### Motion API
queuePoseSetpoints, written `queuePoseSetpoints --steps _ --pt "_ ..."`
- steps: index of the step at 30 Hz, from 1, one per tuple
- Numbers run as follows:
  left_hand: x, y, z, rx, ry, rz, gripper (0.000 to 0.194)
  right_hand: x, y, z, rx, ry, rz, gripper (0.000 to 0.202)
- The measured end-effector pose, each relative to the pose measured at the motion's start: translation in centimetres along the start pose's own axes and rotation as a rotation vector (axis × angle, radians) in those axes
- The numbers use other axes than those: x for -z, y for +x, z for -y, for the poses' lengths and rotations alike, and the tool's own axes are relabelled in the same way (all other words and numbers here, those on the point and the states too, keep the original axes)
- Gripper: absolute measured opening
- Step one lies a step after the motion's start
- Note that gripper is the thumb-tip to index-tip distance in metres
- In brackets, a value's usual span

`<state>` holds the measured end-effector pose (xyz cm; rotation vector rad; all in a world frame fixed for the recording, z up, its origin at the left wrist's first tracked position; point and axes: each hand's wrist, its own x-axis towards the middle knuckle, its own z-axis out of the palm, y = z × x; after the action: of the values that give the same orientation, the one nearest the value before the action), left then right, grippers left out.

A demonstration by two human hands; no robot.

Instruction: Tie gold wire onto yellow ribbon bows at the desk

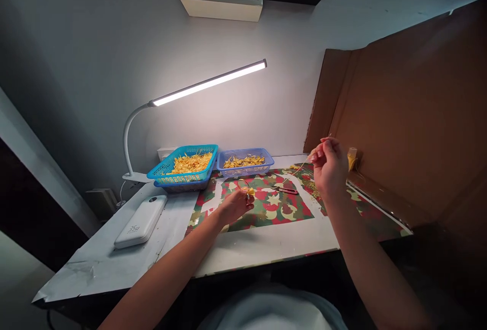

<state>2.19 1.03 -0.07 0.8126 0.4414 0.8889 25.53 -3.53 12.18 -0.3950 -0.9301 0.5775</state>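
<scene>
My left hand (pixel 235 205) is low over the camouflage-patterned mat (pixel 266 213), its fingers closed on a small yellow piece (pixel 251 191) that looks like a flower bud or petals. A thin curved strand stands up just behind those fingers. Higher and to the right, my right hand (pixel 327 163) is raised with the fingertips pinched together. A fine thread (pixel 300 169) runs down and left from it, and a tiny thin tip shows above the pinch. Between the hands, a slim tool with reddish handles (pixel 287 190), perhaps thread snips, lies on the mat.
A teal basket (pixel 182 177) and a purple basket (pixel 247 171), both with yellow petal-like pieces, stand at the back. A lamp (pixel 128 142) arches over them. A white power bank (pixel 140 222) lies left. Tall cardboard (pixel 399 107) walls the right side, near a yellow spool-like item (pixel 352 160).
</scene>
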Motion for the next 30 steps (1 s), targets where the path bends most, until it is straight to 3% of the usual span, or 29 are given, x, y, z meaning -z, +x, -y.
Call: queuePoseSetpoints --steps 10,16,23,30 --pt "0.1 -0.2 0.2 0.053 0.070 0.158 0.016 2.1 2.1 1.3 0.090 0.003 -0.080 0.021" --pt "0.5 0.1 0.8 0.002 0.396 0.103 0.022 1.8 2.7 1.3 0.095 -0.050 -0.055 0.021" --pt "-0.6 -0.3 0.7 -0.046 0.715 0.097 0.038 1.6 3.0 0.7 0.068 -0.066 -0.049 0.024" --pt "-0.1 0.5 0.6 -0.171 0.939 -0.092 0.029 0.3 0.1 1.7 0.113 -0.093 0.022 0.028"
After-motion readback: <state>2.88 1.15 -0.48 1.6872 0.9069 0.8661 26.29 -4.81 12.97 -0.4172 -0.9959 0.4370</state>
